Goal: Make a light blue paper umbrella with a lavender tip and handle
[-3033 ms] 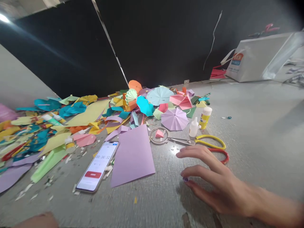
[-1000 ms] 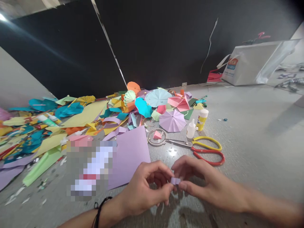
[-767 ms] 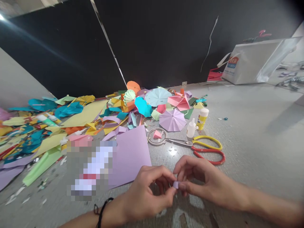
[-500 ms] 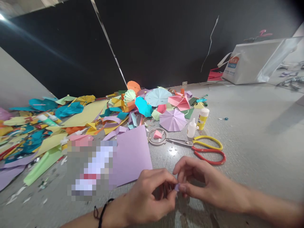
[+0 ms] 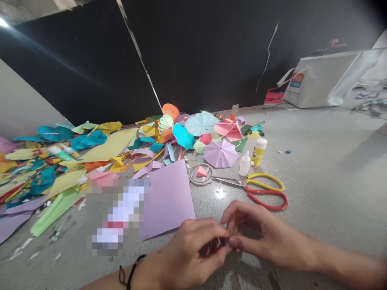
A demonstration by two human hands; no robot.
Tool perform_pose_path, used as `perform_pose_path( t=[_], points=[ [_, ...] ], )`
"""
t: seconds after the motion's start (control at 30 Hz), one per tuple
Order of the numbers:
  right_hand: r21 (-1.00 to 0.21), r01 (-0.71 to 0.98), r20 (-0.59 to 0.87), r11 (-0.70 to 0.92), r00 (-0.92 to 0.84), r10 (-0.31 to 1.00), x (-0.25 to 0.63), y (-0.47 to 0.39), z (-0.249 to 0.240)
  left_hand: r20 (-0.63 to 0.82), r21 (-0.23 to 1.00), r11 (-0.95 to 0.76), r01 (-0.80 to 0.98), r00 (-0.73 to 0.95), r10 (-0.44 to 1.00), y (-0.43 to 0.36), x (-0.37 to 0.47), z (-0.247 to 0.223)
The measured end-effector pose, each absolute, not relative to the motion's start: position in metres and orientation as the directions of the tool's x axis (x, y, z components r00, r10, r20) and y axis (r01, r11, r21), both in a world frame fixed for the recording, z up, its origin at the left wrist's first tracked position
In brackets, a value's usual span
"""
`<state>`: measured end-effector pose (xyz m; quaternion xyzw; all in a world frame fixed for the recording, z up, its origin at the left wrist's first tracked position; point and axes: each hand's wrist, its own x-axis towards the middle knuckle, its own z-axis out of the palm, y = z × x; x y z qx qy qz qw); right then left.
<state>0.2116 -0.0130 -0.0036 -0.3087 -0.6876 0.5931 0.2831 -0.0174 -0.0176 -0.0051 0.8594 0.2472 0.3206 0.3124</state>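
Note:
Close to the front edge of the view, my left hand (image 5: 198, 249) and my right hand (image 5: 255, 233) meet fingertip to fingertip. Between them they pinch a small piece of purple paper (image 5: 226, 241), mostly hidden by the fingers. A sheet of purple paper (image 5: 169, 197) lies flat beyond my left hand. Scissors (image 5: 246, 184) with one yellow and one red handle rest beyond my right hand, blades pointing left. By the blade tips is a grey ring (image 5: 193, 183) with a pink paper scrap (image 5: 201, 172) inside it.
A white squeeze bottle (image 5: 244, 164) and a yellow glue bottle (image 5: 259, 152) stand behind the scissors. A pleated purple paper disc (image 5: 220, 153) lies near them. Coloured paper pieces (image 5: 109, 147) heap at the left. A white bag (image 5: 320, 80) stands far right by the black panel (image 5: 211, 56).
My left hand has shifted slightly right, closer to my right fingertips. Less of the small purple paper shows between the fingers. My right hand stays nearly in place.

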Motion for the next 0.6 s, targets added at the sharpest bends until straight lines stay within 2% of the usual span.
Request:
perform_pose_path(
  t=[0.13, 0.27, 0.37, 0.5, 0.57, 0.6],
  points=[
    [-0.994, 0.076, 0.014, 0.083, -0.65, 0.76, 0.212, -0.009, -0.003, 0.423, 0.637, -0.732, 0.243, 0.684, 0.595, -0.016, -0.019, -0.007],
    [-0.99, 0.107, 0.002, 0.094, -0.649, 0.76, 0.215, -0.008, -0.001, 0.435, 0.637, -0.73, 0.247, 0.667, 0.605, -0.015, -0.019, -0.01],
    [-0.959, 0.199, 0.034, 0.202, -0.625, 0.78, 0.217, -0.014, 0.009, 0.413, 0.685, -0.68, 0.26, 0.63, 0.657, -0.016, -0.019, -0.009],
    [-0.848, 0.333, 0.173, 0.412, -0.56, 0.81, 0.217, -0.034, 0.033, 0.388, 0.739, -0.624, 0.254, 0.596, 0.703, -0.016, -0.016, -0.005],
    [-0.844, 0.285, 0.223, 0.455, -0.585, 0.78, 0.215, -0.044, 0.045, 0.4, 0.741, -0.622, 0.255, 0.576, 0.713, -0.014, -0.011, -0.005],
    [-0.857, 0.202, 0.233, 0.474, -0.668, 0.706, 0.213, -0.048, 0.05, 0.401, 0.74, -0.621, 0.259, 0.572, 0.716, -0.012, -0.008, -0.006]
  ],
)
